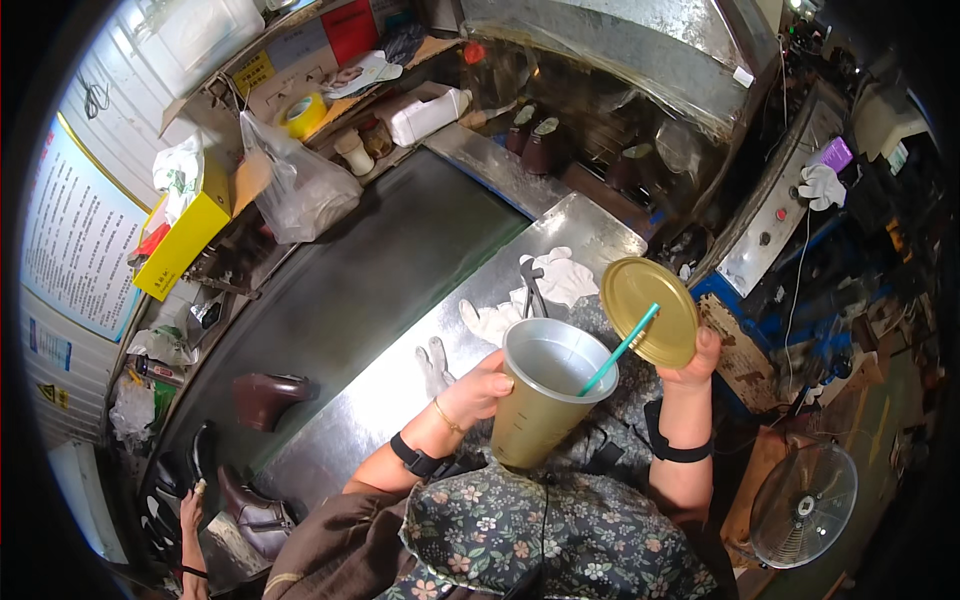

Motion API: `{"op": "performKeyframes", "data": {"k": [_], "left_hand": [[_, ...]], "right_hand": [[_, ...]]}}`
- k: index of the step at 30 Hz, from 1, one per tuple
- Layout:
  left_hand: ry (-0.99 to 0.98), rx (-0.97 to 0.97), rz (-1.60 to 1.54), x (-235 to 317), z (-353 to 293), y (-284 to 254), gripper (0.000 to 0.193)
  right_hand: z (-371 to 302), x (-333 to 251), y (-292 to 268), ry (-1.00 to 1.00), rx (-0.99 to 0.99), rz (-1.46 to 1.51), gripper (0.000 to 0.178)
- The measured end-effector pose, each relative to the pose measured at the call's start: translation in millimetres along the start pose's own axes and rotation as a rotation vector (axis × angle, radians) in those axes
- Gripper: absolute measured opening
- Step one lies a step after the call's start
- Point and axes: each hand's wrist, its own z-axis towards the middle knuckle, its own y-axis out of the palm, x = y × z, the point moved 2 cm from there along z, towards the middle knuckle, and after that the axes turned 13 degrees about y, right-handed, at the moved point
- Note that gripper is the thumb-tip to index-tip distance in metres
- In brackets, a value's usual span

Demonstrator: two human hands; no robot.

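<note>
My left hand [478, 392] is wrapped round the side of a large gold cup [535, 425] with a pale inside. The cup is open at the top, tilted a little, and a green straw [622, 347] leans out over its rim. In my right hand [694, 360] is a round gold lid [648, 300], gripped by its edge and raised beside the cup, apart from it. White work gloves [562, 277] lie on the metal table beyond the cup, with pliers [533, 288] among them. Another pale glove [434, 368] lies close to my left hand.
A dark conveyor belt [400, 240] runs along the metal table [350, 400], carrying a brown boot [270, 400]. Another person's hand [192, 500] is among boots at lower left. A fan [805, 507] stands at lower right. Shoes [540, 145] sit near the machine hood [620, 50].
</note>
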Motion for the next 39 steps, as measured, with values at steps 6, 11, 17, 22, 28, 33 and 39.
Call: {"op": "performKeyframes", "data": {"k": [6, 11, 17, 22, 28, 33, 39], "left_hand": [[-0.027, -0.006, 0.004, 1, 3, 1, 0.096], [-0.053, -0.021, 0.079, 2, 2, -1, 0.097], [-0.009, -0.01, 0.104, 3, 3, 0, 0.104], [0.228, -0.057, 0.563, -5, 22, 14, 0.123], [0.28, -0.091, 0.779, -34, 15, 22, 0.136], [0.289, -0.022, 0.578, -21, 4, 35, 0.137], [0.358, -0.068, 0.674, -23, 2, 38, 0.126]], "right_hand": [[4, -7, 12, 0.014, 0.001, -0.089, 0.098], [7, -10, 7, 0.013, -0.02, -0.145, 0.098], [8, -7, 5, 0.014, 0.021, -0.13, 0.095], [12, 15, -22, -0.053, 0.154, 0.049, 0.083], [0, 42, 19, 0.03, 0.202, 0.148, 0.078], [-7, 45, 45, 0.022, 0.17, 0.18, 0.082], [-12, 45, 50, 0.054, 0.169, 0.23, 0.083]]}}
